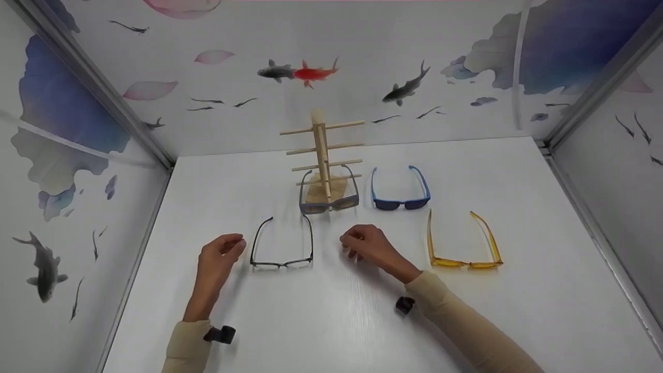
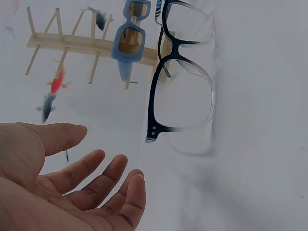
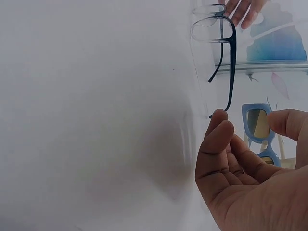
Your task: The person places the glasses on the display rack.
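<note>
My left hand [image 1: 220, 259] is just left of a pair of eyeglasses with black-and-clear frames [image 2: 156, 91], its fingers loosely bent and nothing between them. The eyeglasses stand with temples unfolded on the white table, lenses toward me. On their other side, my right hand [image 1: 370, 246] hovers near the table, fingers relaxed and holding nothing. Behind the eyeglasses, grey-blue sunglasses [image 3: 263, 137] with brownish lenses sit at the foot of a wooden display stand [image 1: 319, 142], overlapping its lowest rod in the head view.
Blue sunglasses [image 1: 401, 204] with dark lenses lie right of the stand, temples unfolded. Nearer and farther right are yellow glasses [image 1: 469, 265]. White panels printed with fish [image 1: 406, 90] and petals close the table [image 1: 336, 326] in at the back and both sides.
</note>
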The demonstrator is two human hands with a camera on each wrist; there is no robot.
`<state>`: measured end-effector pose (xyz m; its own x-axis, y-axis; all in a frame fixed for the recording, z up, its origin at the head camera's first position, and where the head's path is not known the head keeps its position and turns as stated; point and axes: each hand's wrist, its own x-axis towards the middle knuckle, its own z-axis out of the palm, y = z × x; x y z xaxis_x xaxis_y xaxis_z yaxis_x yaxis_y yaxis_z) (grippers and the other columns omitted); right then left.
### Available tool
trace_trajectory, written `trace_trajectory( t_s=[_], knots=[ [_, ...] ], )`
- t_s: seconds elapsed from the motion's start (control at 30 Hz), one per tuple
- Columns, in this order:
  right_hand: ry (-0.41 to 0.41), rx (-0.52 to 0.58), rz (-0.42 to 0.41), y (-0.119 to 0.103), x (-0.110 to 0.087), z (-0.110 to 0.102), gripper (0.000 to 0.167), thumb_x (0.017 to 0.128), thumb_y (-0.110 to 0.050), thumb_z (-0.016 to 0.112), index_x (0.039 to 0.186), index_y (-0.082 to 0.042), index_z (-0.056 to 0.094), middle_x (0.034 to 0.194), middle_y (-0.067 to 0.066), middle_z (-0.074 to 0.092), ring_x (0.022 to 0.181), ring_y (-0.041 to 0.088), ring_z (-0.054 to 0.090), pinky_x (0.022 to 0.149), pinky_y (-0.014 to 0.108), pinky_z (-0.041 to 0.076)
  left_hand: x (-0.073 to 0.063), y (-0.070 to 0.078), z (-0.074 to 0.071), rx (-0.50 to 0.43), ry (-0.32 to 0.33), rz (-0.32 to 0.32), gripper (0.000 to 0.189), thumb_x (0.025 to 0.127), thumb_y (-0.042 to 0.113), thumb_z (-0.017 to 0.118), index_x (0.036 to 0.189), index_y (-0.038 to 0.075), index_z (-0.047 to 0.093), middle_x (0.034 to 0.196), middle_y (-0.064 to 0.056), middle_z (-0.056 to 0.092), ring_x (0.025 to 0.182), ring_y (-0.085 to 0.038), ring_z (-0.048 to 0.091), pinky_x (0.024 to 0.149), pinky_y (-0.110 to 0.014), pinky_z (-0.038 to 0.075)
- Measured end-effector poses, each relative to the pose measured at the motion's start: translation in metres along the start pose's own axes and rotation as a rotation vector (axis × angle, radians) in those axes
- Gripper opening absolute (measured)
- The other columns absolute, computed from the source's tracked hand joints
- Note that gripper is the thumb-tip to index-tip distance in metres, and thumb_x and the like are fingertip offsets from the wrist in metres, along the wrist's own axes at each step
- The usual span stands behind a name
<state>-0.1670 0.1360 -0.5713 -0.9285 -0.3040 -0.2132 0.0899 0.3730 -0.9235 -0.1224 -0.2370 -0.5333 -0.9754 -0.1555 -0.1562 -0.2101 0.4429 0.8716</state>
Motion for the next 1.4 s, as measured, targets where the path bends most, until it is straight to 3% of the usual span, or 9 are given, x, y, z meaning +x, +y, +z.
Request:
trace_trajectory(
  t_s=[0.4,0.73,1.4],
  knots=[
    [-0.026,0.080,0.000,0.009,-0.003,0.023,0.033,0.107,-0.031,0.070,0.118,0.000,0.078,0.102,0.014,0.077,0.080,0.023,0.074,0.068,0.032,0.060,-0.001,-0.026,0.003,0.005,-0.014,-0.064,0.041,0.111,0.021,0.067,0.144,-0.003,0.067,0.133,-0.019,0.072,0.120,-0.030,0.068,0.089,-0.026,0.057],
    [-0.029,0.118,0.008,0.014,-0.010,0.036,0.031,0.107,-0.029,0.070,0.117,0.000,0.077,0.100,0.014,0.077,0.076,0.022,0.074,0.066,0.031,0.059,-0.004,-0.039,0.013,-0.039,-0.032,-0.097,0.042,0.111,0.019,0.067,0.144,-0.005,0.065,0.130,-0.021,0.073,0.116,-0.032,0.071,0.094,-0.037,0.062],
    [-0.073,0.167,-0.031,0.008,-0.005,0.043,0.033,0.107,-0.028,0.070,0.119,0.003,0.075,0.102,0.017,0.077,0.079,0.026,0.076,0.068,0.033,0.061,0.001,-0.035,0.015,-0.071,-0.034,-0.090,0.039,0.111,0.018,0.066,0.143,-0.004,0.067,0.122,-0.017,0.076,0.107,-0.028,0.073,0.090,-0.035,0.061]
  ],
)
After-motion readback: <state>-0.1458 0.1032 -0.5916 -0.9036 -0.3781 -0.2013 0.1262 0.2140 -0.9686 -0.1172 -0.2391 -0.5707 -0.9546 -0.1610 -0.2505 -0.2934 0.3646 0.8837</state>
